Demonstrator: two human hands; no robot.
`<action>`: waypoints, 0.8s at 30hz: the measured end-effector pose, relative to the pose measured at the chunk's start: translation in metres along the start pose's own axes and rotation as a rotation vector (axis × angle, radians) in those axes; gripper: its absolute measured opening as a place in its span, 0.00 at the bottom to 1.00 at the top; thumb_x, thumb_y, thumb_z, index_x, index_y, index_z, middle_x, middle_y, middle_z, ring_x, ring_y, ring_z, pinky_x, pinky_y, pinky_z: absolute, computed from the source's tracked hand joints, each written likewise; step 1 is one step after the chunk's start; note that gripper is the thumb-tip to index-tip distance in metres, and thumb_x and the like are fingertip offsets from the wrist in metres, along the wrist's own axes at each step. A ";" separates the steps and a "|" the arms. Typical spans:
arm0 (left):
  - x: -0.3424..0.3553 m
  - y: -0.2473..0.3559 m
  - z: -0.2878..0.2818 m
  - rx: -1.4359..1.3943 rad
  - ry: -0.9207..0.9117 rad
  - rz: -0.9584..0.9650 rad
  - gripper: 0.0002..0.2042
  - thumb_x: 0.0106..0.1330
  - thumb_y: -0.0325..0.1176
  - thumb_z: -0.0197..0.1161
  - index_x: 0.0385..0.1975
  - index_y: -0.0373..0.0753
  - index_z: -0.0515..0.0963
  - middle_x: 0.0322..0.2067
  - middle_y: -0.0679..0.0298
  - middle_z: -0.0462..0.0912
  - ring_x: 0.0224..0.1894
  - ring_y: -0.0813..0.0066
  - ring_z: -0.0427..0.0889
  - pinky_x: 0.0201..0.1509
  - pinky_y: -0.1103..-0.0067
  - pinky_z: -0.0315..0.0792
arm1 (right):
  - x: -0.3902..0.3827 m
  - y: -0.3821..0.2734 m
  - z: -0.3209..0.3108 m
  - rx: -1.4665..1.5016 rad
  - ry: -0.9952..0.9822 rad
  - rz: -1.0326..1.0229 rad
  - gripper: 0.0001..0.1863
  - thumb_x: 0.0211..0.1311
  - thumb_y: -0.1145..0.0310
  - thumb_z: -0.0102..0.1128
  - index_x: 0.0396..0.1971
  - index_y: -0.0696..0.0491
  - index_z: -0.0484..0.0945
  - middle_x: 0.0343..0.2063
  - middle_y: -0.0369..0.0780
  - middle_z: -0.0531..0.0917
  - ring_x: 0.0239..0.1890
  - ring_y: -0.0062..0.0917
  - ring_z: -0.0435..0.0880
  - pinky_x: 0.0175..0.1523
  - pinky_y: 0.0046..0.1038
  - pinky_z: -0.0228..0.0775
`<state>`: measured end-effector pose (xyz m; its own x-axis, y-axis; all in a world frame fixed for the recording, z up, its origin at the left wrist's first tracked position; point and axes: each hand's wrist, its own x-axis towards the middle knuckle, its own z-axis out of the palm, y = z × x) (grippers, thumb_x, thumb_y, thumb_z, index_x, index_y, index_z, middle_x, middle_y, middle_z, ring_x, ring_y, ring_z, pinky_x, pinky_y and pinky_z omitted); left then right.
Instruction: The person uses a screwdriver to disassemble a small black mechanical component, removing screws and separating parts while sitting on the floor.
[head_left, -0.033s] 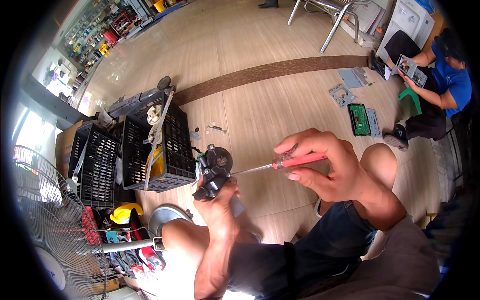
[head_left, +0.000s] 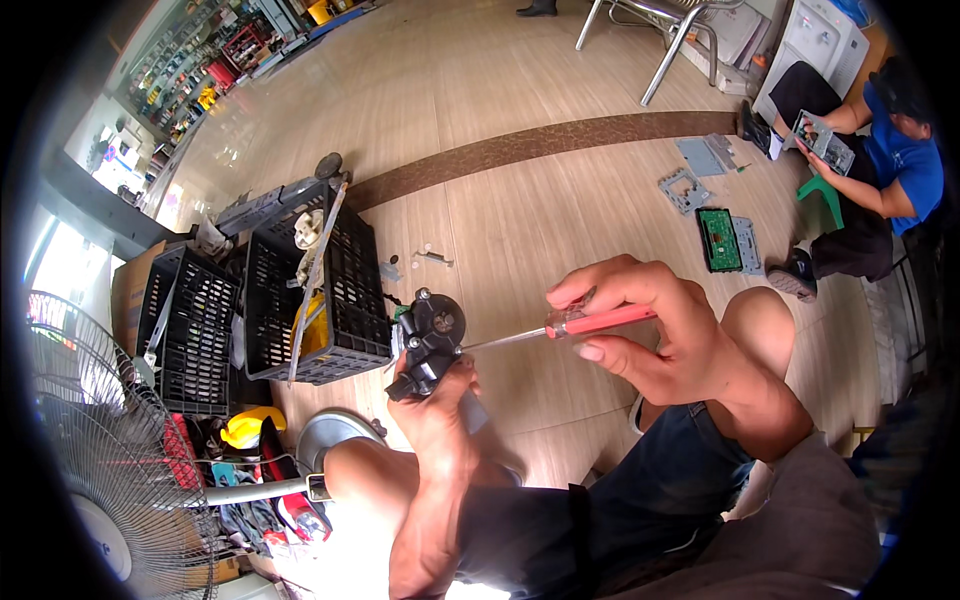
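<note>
No lettering is showing legibly; a small blue mark (head_left: pixel 105 547) is sitting unreadably on the fan hub (head_left: pixel 96 524).

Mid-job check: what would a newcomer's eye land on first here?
Probably the red-handled screwdriver in the right hand, its shaft reaching left to the black motor-like part held in the left hand near the centre. Next, the black crates on the left, and the co-worker in a blue shirt sitting at the upper right.
</note>
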<state>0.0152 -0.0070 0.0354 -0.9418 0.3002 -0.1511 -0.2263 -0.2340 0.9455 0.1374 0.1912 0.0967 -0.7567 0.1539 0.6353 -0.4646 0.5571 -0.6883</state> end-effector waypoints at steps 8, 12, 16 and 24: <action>0.000 0.002 -0.002 -0.023 0.005 -0.021 0.15 0.55 0.17 0.68 0.43 0.32 0.79 0.29 0.62 0.84 0.27 0.75 0.81 0.33 0.78 0.75 | -0.005 0.001 -0.003 0.054 0.026 0.125 0.10 0.59 0.82 0.69 0.36 0.57 0.76 0.41 0.46 0.89 0.39 0.31 0.92 0.42 0.28 0.84; -0.002 0.000 -0.002 0.006 -0.013 0.005 0.14 0.56 0.17 0.68 0.43 0.31 0.79 0.29 0.62 0.84 0.28 0.76 0.81 0.33 0.78 0.75 | -0.004 0.000 -0.003 0.024 0.026 0.049 0.10 0.59 0.82 0.69 0.35 0.57 0.75 0.41 0.47 0.89 0.37 0.31 0.92 0.42 0.28 0.85; -0.001 -0.004 -0.002 0.020 -0.020 -0.012 0.14 0.56 0.18 0.67 0.43 0.31 0.78 0.30 0.61 0.84 0.28 0.76 0.81 0.33 0.78 0.75 | -0.006 0.001 -0.004 0.041 0.020 0.116 0.10 0.60 0.80 0.69 0.36 0.58 0.75 0.41 0.47 0.89 0.40 0.32 0.92 0.43 0.27 0.85; 0.001 -0.001 -0.003 0.017 -0.013 0.016 0.14 0.57 0.18 0.68 0.43 0.31 0.78 0.29 0.62 0.83 0.28 0.76 0.80 0.33 0.78 0.75 | -0.001 -0.012 -0.004 -0.059 -0.005 0.164 0.15 0.66 0.75 0.69 0.47 0.62 0.74 0.40 0.49 0.89 0.42 0.31 0.92 0.46 0.28 0.85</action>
<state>0.0135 -0.0089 0.0336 -0.9420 0.3084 -0.1327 -0.2072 -0.2230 0.9526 0.1459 0.1880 0.1057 -0.8226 0.2426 0.5143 -0.3069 0.5721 -0.7606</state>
